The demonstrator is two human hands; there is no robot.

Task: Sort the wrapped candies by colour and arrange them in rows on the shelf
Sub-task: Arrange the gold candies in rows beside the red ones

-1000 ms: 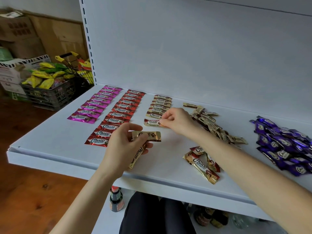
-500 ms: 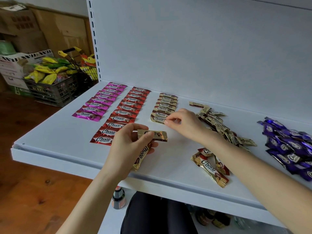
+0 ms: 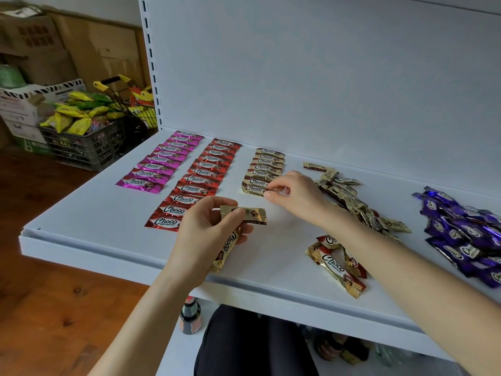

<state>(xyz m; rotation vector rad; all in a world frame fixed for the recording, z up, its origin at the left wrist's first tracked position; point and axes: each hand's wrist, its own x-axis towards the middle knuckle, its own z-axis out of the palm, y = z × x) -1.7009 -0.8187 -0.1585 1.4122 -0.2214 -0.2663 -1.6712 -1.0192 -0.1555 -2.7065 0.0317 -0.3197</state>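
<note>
Gold-wrapped candies (image 3: 267, 169) are building into a third row on the white metal shelf (image 3: 81, 221), and we are watching the nearest gold candy (image 3: 253, 189) settle at that row's near end. Over the last second our right hand (image 3: 295, 195) is barely shifting: it is still pinching that candy's crimped right tip between thumb and forefinger, squaring it against its neighbour. Our left hand (image 3: 206, 232), just in front of the gold row, is still gripping two spare gold foil candies (image 3: 250, 215), one across the fingertips, one dangling below the palm. So nothing new is landing, and we are only straightening. Left of the gold row, the red foil row (image 3: 200, 183) and the magenta foil row (image 3: 162, 161) beyond it are lying neat. Right of it, the loose gold heap (image 3: 349, 202) and the farther purple foil heap (image 3: 466, 229) are waiting unsorted.
</note>
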